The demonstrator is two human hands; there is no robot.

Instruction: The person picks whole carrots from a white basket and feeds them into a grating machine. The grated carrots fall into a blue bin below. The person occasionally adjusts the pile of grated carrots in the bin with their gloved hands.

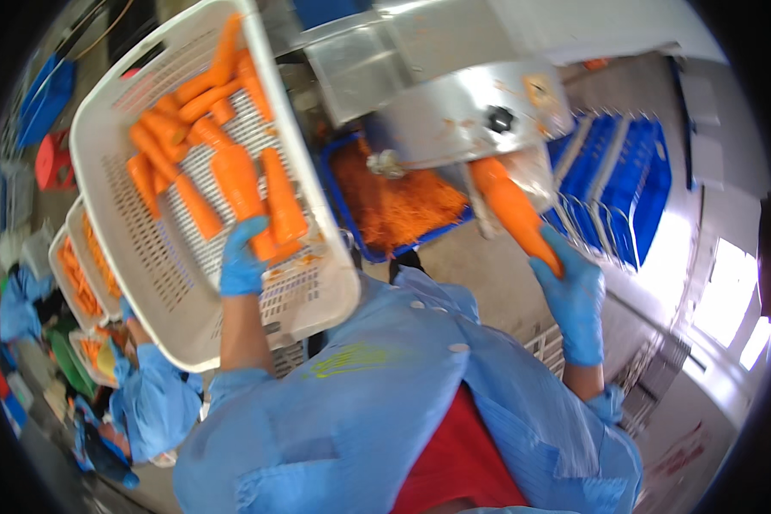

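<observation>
My right hand (572,289), in a blue glove, grips the narrow end of a large peeled carrot (511,205). The carrot's far end is at the side of a stainless steel shredding machine (443,122). My left hand (244,257), also gloved, reaches into a white perforated plastic basket (347,283) and closes around the lower end of a peeled carrot (236,183). Several more peeled carrots lie in the basket. Below the machine, shredded carrot (398,205) fills much of a blue crate (372,257).
Blue crates (636,186) with metal handles stand at the right. At the left, co-workers in blue coats (157,398) are beside baskets of carrots (77,276). A red plastic container (54,160) is on the floor beyond the basket.
</observation>
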